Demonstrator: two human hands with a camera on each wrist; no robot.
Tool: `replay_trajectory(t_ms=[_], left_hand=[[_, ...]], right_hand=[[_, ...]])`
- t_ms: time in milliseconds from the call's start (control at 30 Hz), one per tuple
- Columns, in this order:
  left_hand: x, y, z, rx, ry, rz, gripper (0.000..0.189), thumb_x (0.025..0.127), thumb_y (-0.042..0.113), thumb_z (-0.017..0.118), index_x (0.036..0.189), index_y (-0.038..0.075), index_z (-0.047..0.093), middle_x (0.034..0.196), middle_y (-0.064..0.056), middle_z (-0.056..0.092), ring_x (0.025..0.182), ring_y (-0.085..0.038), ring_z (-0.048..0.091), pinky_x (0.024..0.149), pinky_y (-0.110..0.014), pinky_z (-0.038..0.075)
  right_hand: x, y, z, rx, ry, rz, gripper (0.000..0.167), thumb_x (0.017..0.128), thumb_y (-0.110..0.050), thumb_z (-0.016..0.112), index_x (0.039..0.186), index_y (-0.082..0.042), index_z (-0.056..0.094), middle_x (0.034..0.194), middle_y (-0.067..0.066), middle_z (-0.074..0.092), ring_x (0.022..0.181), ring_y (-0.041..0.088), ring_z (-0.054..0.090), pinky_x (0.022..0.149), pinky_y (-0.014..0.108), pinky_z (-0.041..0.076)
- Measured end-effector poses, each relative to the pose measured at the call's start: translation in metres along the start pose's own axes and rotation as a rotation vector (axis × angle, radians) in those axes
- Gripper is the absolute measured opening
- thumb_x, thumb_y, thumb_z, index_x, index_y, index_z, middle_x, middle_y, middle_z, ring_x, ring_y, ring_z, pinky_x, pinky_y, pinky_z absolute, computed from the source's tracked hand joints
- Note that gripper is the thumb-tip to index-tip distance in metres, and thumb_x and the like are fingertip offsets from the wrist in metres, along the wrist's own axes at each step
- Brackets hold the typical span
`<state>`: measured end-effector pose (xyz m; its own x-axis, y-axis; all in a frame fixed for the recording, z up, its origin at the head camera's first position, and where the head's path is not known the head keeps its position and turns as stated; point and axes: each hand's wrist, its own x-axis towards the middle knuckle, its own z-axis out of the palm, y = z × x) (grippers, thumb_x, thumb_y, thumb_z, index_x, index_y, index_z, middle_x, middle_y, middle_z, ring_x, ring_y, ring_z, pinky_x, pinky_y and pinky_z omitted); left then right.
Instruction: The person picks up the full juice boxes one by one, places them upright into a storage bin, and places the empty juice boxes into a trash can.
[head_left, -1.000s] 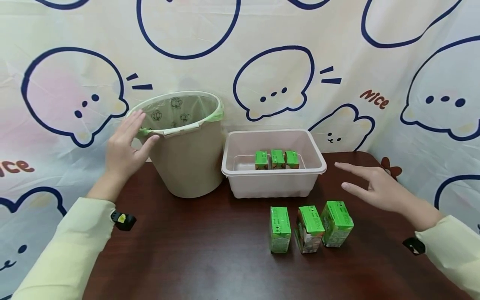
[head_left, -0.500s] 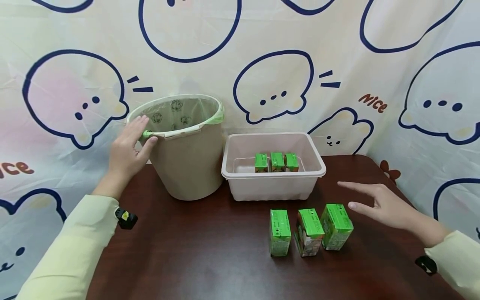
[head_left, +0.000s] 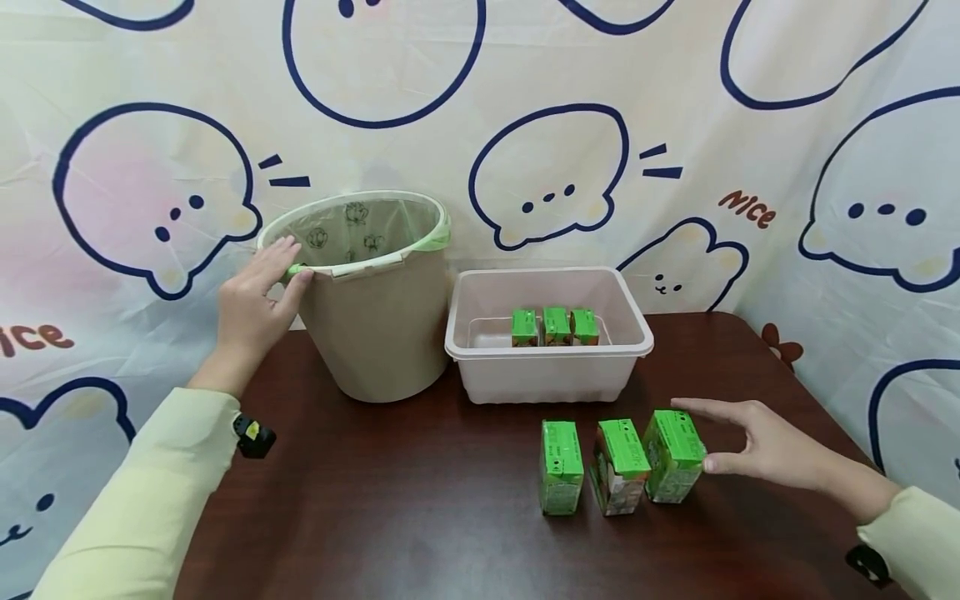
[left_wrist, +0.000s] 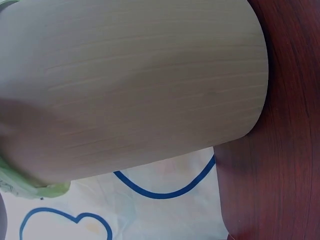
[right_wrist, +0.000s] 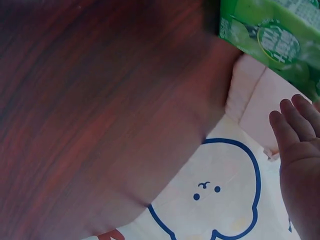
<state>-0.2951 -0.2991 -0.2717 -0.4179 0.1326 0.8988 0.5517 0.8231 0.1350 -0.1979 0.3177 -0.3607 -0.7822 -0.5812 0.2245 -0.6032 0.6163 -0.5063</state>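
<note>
In the head view, my left hand (head_left: 255, 300) rests with fairly straight fingers at the left rim of a beige trash can (head_left: 378, 333) lined with a pale green bag (head_left: 390, 221). The left wrist view is filled mostly by the can's side. My right hand (head_left: 776, 442) is at the rightmost green juice box (head_left: 675, 454), its thumb at the near right edge and its fingers extended toward the far side. Whether the thumb touches is hard to tell. Beside that box stand a middle juice box (head_left: 621, 467) and a left juice box (head_left: 562, 468), all upright.
A pale pink plastic bin (head_left: 547, 375) stands right of the can, with three green-topped juice boxes (head_left: 556, 325) inside. Everything stands on a dark brown table (head_left: 420, 500). Behind hangs a cartoon-print cloth (head_left: 412, 158).
My right hand has come down and nearer, from beside the bin to the rightmost juice box. My left hand stays at the can's rim. The view has shifted slightly.
</note>
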Motion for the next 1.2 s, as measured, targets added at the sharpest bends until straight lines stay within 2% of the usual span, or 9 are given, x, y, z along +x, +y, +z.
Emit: replay_trajectory(t_ms=[133,333,467,667,1000,1200], left_hand=[[0.001,0.0,-0.001,0.005,-0.001,-0.009,0.04,0.092,0.026,0.068,0.124,0.003,0.066,0.127,-0.012,0.061,0.121,-0.027,0.056,0.108,-0.035,0.035],[0.003,-0.001,0.0,-0.02,0.02,-0.007,0.037,0.088,0.023,0.073,0.119,0.004,0.069,0.121,-0.012,0.065,0.116,-0.028,0.059,0.106,-0.036,0.038],[0.003,-0.002,0.0,-0.026,0.023,-0.013,0.036,0.086,0.021,0.075,0.117,0.004,0.07,0.119,-0.011,0.066,0.115,-0.028,0.06,0.105,-0.036,0.038],[0.004,-0.003,0.0,-0.036,0.029,-0.024,0.037,0.085,0.02,0.076,0.118,0.005,0.07,0.119,-0.01,0.066,0.114,-0.028,0.061,0.105,-0.036,0.039],[0.004,-0.002,-0.001,-0.043,0.025,-0.038,0.036,0.085,0.02,0.076,0.118,0.005,0.07,0.118,-0.01,0.066,0.114,-0.028,0.061,0.105,-0.036,0.039],[0.004,-0.002,-0.001,-0.046,0.019,-0.047,0.036,0.085,0.019,0.077,0.117,0.006,0.071,0.119,-0.01,0.066,0.114,-0.027,0.061,0.106,-0.035,0.038]], right_hand=[[0.0,0.0,0.005,0.016,-0.007,0.007,0.073,0.078,-0.018,0.081,0.143,-0.022,0.049,0.135,0.001,0.058,0.123,0.007,0.051,0.09,0.034,0.05],[-0.001,0.0,0.012,0.021,0.007,0.043,0.08,0.074,-0.025,0.085,0.144,-0.02,0.046,0.136,0.0,0.056,0.12,0.008,0.053,0.09,0.032,0.049],[-0.001,0.001,0.016,0.004,0.018,0.079,0.082,0.074,-0.034,0.085,0.144,-0.022,0.046,0.136,-0.001,0.056,0.12,0.009,0.053,0.089,0.032,0.05],[0.003,0.001,0.019,-0.009,0.034,0.089,0.081,0.073,-0.043,0.084,0.143,-0.02,0.048,0.135,0.0,0.057,0.118,0.009,0.054,0.088,0.028,0.05],[0.006,0.002,0.019,0.044,0.064,0.071,0.077,0.072,-0.036,0.086,0.138,-0.013,0.053,0.127,0.0,0.062,0.111,0.006,0.059,0.086,0.02,0.049],[0.012,-0.001,0.012,0.048,0.098,0.04,0.075,0.073,-0.027,0.087,0.138,-0.014,0.053,0.125,-0.001,0.063,0.11,0.004,0.059,0.085,0.016,0.047]])
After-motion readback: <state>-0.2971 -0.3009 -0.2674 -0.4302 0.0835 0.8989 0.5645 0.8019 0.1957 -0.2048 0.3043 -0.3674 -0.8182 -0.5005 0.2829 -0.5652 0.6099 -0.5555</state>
